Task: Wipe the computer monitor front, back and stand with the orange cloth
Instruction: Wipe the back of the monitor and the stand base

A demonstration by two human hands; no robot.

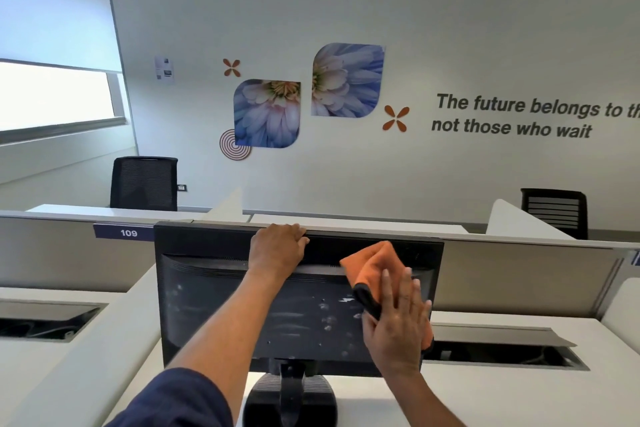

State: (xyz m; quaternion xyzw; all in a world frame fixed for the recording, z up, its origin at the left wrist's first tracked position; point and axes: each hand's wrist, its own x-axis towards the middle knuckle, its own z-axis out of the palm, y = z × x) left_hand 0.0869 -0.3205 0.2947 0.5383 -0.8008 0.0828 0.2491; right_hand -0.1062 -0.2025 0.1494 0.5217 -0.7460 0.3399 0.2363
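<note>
A dark blue sleeve (180,399) is seen lowest in the view, on the left arm. Beside it, the round black stand (291,399) of the monitor (225,305) is set on the white bench (519,402); the near edge of the bench is cut off by the frame.

The monitor is stood upright with its back turned toward the camera and its screen faced away, toward the far edge of the bench. Its long axis is laid left to right, parallel to that far edge. Pale spots and smears are seen on the dark back panel.

The orange cloth (374,263) is pressed flat against the right part of the back panel by the right hand (398,319), whose fingers (414,291) are held straight and spread; a dark underside of the cloth is folded out beside the thumb. The top edge of the monitor is gripped near its middle by the left hand (277,250), with the fingers curled over it.

A long cable opening (502,354) with a raised flap is set into the bench behind the monitor's right side. Beyond it, a beige partition (519,277) is run along the far edge, with a label marked 109 (128,233). Two black chairs (143,184) are placed farther back, before a white wall with flower pictures (266,113) and dark lettering (519,116). A bright window (52,97) is seen at the left.
</note>
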